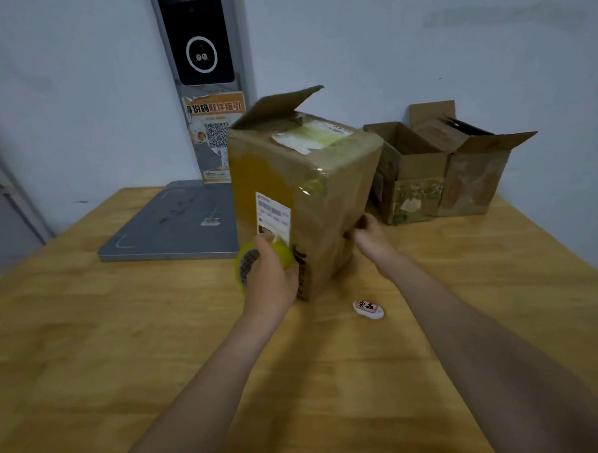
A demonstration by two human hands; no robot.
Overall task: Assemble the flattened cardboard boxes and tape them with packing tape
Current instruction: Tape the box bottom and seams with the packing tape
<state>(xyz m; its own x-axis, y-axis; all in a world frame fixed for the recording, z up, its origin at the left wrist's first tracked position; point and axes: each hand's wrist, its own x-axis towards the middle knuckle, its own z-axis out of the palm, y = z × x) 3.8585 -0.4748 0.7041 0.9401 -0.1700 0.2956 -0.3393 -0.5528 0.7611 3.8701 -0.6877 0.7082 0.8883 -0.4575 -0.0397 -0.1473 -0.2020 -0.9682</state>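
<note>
**Inspector:** Nearest item first.

**Assistant:** A small white oval tag (pixel 368 308) with a red label lies on the wooden desk (pixel 125 353), just short of the right hand's fingers and between the two forearms.

**Inspector:** Left hand?

**Assistant:** The left hand (pixel 270 279) has its fingers curled round a yellow-green packing tape roll (pixel 249 262), held against the near corner of the cardboard box (pixel 323 191).

**Inspector:** Right hand?

**Assistant:** The right hand (pixel 368 233) has its fingers on the box's right face, low down. Blur hides whether they curl round an edge or lie flat.

**Inspector:** The box?

**Assistant:** It stands upright on the desk between both sets of fingers, taped and labelled, with one far flap raised.

**Inspector:** Beyond?

**Assistant:** A grey flat platform (pixel 174 225) lies left of the left fingers. Two open cardboard boxes (pixel 436 182) stand beyond the right fingers, by the wall. A wall terminal (pixel 200 39) and an orange QR poster (pixel 216 127) hang behind.
</note>
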